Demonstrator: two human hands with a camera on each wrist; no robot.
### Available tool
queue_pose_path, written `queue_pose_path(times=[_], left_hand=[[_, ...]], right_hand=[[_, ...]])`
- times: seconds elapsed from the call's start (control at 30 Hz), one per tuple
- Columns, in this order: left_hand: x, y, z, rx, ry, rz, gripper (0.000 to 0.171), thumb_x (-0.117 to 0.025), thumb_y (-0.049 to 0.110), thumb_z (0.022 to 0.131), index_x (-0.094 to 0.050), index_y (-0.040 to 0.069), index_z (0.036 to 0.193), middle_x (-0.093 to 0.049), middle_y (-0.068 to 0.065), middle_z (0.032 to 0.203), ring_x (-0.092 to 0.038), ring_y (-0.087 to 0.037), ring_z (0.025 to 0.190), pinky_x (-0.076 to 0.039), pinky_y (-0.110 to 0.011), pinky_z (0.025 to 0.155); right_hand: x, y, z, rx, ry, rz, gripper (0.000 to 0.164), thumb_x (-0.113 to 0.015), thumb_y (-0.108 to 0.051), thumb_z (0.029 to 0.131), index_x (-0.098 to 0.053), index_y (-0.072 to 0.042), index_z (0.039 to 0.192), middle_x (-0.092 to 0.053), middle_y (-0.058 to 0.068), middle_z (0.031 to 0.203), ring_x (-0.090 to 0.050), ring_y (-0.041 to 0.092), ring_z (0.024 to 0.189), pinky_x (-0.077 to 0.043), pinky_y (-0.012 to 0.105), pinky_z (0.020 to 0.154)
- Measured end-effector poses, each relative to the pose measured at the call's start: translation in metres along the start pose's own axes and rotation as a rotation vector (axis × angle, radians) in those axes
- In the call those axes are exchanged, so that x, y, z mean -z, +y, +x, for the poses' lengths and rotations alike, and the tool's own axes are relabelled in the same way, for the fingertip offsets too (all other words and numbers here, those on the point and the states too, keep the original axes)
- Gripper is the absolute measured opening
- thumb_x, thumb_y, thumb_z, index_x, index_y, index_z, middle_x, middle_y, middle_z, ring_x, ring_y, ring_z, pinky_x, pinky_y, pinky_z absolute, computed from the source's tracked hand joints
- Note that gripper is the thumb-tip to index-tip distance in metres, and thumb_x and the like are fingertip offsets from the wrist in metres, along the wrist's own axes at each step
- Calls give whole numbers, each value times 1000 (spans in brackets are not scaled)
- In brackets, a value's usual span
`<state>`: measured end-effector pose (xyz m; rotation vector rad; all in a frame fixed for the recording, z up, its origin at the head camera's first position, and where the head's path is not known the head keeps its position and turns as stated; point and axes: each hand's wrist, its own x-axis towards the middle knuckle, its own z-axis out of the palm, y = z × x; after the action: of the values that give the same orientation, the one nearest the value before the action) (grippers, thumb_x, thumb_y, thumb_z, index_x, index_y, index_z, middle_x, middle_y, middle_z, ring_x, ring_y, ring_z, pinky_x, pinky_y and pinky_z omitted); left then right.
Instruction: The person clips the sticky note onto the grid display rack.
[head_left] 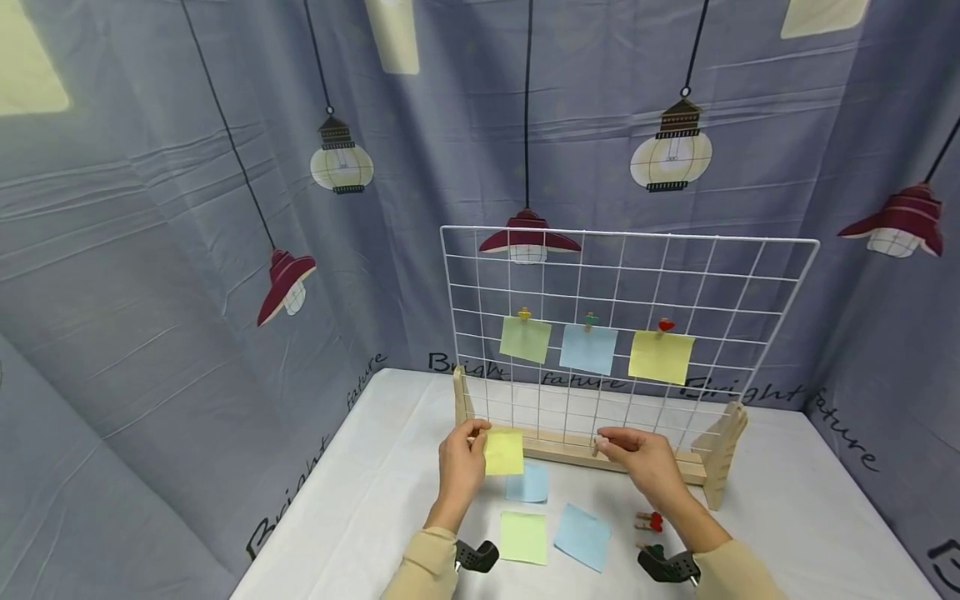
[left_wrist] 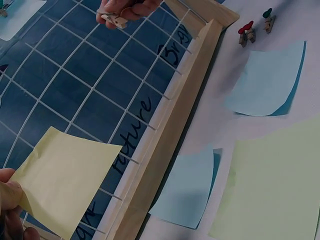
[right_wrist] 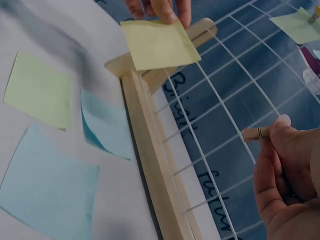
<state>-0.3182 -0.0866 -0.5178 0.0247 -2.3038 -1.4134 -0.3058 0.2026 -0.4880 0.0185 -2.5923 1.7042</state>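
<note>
My left hand (head_left: pixel 460 468) pinches a yellow sticky note (head_left: pixel 504 452) by its edge, in front of the lower left part of a white wire grid (head_left: pixel 630 234). Farther right, my right hand (head_left: pixel 648 467) holds a small wooden clothespin (right_wrist: pixel 257 133) between thumb and fingers, close to the grid's lower wires. Whatever decorates the clothespin's other end is hidden by the fingers. Clipped in a row on the grid are a green note (head_left: pixel 526 340), a blue note (head_left: pixel 588 350) and another yellow note (head_left: pixel 661 360), each under a decorated clothespin.
The grid stands in a wooden base (head_left: pixel 570 452) on a white table (head_left: pixel 337 500). Before it lie a small blue stack (head_left: pixel 527 485), a green stack (head_left: pixel 523 537) and another blue stack (head_left: pixel 583 537). Red-topped clothespins (head_left: pixel 656 522) and a green-topped one (left_wrist: pixel 269 20) lie at right.
</note>
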Motion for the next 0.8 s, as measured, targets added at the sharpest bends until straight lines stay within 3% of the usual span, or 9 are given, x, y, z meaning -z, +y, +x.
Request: queue_pose_path(times=[0.27, 0.53, 0.8], left_hand=[[2, 4, 9, -21, 21, 1, 18, -69, 2, 95, -77, 15, 103, -71, -3, 94, -55, -10, 71, -46, -25, 63], [6, 5, 23, -19, 69, 3, 16, -72, 4, 93, -77, 14, 104, -73, -4, 91, -55, -9, 68, -44, -25, 60], [2, 11, 37, -43, 95, 35, 13, -76, 8, 92, -78, 14, 102, -76, -2, 91, -59, -9, 70, -47, -26, 65]], right_hand=[[-17, -17, 8, 27, -17, 50, 30, -70, -18, 99, -73, -5, 125, -77, 10, 116, -70, 17, 107, -58, 33, 95], [-36, -35, 20, 43, -17, 92, 23, -69, -13, 99, -75, -3, 119, -77, 10, 112, -71, 24, 107, -57, 44, 97], [-53, -48, 32, 52, 23, 66, 15, -72, -16, 97, -79, -7, 108, -79, 5, 101, -64, 16, 96, -52, 33, 85]])
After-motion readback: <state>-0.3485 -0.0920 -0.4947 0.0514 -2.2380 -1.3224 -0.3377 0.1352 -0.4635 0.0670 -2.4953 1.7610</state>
